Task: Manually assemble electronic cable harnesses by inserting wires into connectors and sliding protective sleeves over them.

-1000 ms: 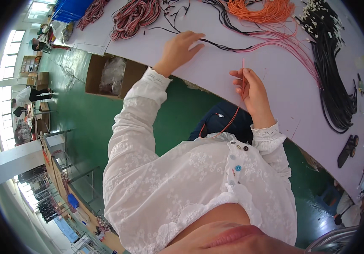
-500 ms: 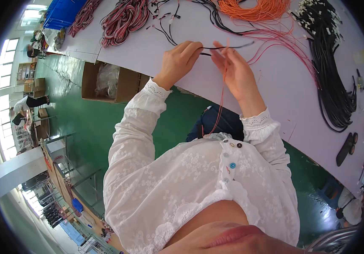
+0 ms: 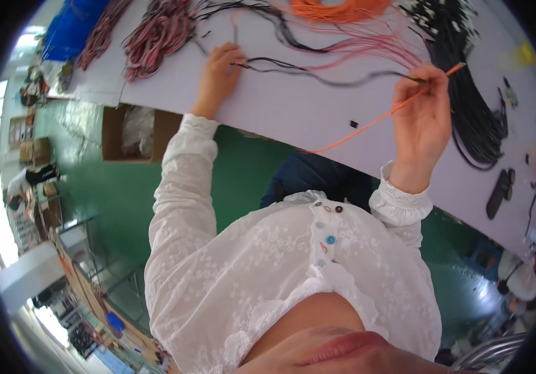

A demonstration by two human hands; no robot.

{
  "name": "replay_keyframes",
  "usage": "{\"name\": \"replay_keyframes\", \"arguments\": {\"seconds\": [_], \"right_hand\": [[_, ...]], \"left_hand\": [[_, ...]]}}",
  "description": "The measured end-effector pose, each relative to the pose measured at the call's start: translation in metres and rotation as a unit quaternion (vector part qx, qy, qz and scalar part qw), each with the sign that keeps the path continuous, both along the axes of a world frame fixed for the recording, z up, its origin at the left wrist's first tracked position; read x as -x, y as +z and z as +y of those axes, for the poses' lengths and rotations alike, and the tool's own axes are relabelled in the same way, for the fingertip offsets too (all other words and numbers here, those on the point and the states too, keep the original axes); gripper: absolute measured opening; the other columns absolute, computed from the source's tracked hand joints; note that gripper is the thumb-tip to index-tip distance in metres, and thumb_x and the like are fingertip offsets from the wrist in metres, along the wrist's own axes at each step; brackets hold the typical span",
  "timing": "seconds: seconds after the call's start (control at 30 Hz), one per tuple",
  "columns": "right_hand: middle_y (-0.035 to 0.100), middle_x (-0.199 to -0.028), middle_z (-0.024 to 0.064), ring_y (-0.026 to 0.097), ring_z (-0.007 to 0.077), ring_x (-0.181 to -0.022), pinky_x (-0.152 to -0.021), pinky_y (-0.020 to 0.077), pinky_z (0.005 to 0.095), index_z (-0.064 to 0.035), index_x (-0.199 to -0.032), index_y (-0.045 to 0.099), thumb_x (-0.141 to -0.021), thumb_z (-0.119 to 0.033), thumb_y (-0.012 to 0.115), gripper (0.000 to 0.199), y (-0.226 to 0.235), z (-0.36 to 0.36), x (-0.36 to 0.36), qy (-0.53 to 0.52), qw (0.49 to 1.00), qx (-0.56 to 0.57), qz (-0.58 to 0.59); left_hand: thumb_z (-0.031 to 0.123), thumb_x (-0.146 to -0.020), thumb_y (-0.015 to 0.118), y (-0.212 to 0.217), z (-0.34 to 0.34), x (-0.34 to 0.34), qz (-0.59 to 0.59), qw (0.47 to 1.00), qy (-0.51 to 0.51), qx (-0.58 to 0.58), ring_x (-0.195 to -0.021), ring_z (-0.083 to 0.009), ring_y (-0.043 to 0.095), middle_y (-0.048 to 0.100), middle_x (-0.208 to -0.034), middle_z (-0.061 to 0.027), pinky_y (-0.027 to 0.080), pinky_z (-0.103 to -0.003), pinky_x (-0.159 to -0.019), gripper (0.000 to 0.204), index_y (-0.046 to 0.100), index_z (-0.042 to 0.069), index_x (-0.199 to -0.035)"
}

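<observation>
At the left of the table, my left hand lies with curled fingers on the ends of a pair of thin black wires. A black wire stretches from there across the table to my right hand. With thumb and fingers pinched together, the right hand grips this wire and an orange wire. The orange wire slants down left past the table's front edge, its short tip poking out beyond the fingers. On the table between my hands sits a small black piece.
Red-and-black wire bundles and a blue bin stand at the far left. An orange wire coil lies at the back. Thick black cables with white connectors fill the right. A cardboard box is below the table's left edge.
My hands have moved apart, the left to the left and the right to the right, drawing the black wire out between them. The orange wire is now in my right hand's pinch.
</observation>
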State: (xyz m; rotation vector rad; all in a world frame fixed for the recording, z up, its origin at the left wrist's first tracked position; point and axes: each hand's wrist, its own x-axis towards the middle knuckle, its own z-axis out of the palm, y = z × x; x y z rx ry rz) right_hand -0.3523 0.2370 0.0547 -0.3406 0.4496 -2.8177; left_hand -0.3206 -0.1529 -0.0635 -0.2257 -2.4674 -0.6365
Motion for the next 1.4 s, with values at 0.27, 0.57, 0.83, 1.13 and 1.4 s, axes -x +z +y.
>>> {"name": "replay_keyframes", "arguments": {"seconds": [0.27, 0.57, 0.83, 1.13, 1.4], "right_hand": [[0.057, -0.117, 0.0097, 0.059, 0.0216, -0.105, -0.095, 0.0525, 0.0354, 0.0015, -0.115, 0.058, -0.105, -0.008, 0.053, 0.015, 0.005, 0.036, -0.023, -0.041, 0.998, 0.046, -0.003], [0.063, -0.113, 0.0085, 0.062, 0.0186, -0.102, -0.094, 0.0530, 0.0330, -0.0021, -0.110, 0.059, -0.107, -0.017, 0.052, 0.017, -0.018, 0.027, -0.042, -0.060, 0.998, -0.012, -0.023], [0.056, -0.106, 0.0066, 0.056, 0.0142, -0.094, -0.086, 0.0512, 0.0290, -0.0004, -0.111, 0.058, -0.108, -0.012, 0.049, 0.015, -0.035, 0.018, -0.052, -0.050, 0.998, 0.011, -0.039], [0.060, -0.104, 0.0056, 0.048, 0.0112, -0.081, -0.074, 0.0424, 0.0275, -0.0044, -0.104, 0.059, -0.109, -0.022, 0.050, 0.021, -0.042, 0.025, -0.052, -0.042, 0.999, 0.008, 0.022], [0.054, -0.093, 0.0036, 0.045, 0.0120, -0.081, -0.077, 0.0405, 0.0307, -0.0074, -0.101, 0.056, -0.110, -0.024, 0.047, 0.021, -0.047, 0.018, -0.071, -0.112, 0.987, -0.076, 0.083]], "left_hand": [[0.015, -0.099, 0.066, 0.104, 0.119, -0.027, -0.142, 0.955, -0.082, -0.247, -0.107, -0.0236, 0.067, 0.073, -0.113, -0.0116, 0.050, -0.035, -0.096, 0.023, 0.072, 0.002, -0.118], [0.011, -0.096, 0.069, 0.097, 0.256, -0.062, -0.147, 0.875, -0.267, -0.376, -0.089, -0.0156, 0.065, 0.070, -0.097, -0.0062, 0.051, -0.028, -0.083, 0.016, 0.068, 0.000, -0.108], [0.020, -0.106, 0.057, 0.122, 0.233, -0.072, -0.460, 0.498, -0.298, -0.672, -0.070, -0.0109, 0.055, 0.062, -0.088, -0.0009, 0.048, -0.025, -0.065, 0.022, 0.068, 0.000, -0.105], [0.016, -0.099, 0.067, 0.084, 0.247, -0.082, -0.166, 0.871, -0.243, -0.393, -0.056, -0.0090, 0.044, 0.054, -0.066, -0.0008, 0.035, -0.027, -0.050, 0.014, 0.077, 0.005, -0.098], [0.009, -0.094, 0.075, 0.066, 0.248, -0.086, -0.084, 0.939, -0.112, -0.315, -0.057, -0.0018, 0.044, 0.065, -0.071, 0.0020, 0.032, -0.022, -0.049, 0.010, 0.079, 0.001, -0.098]]}}
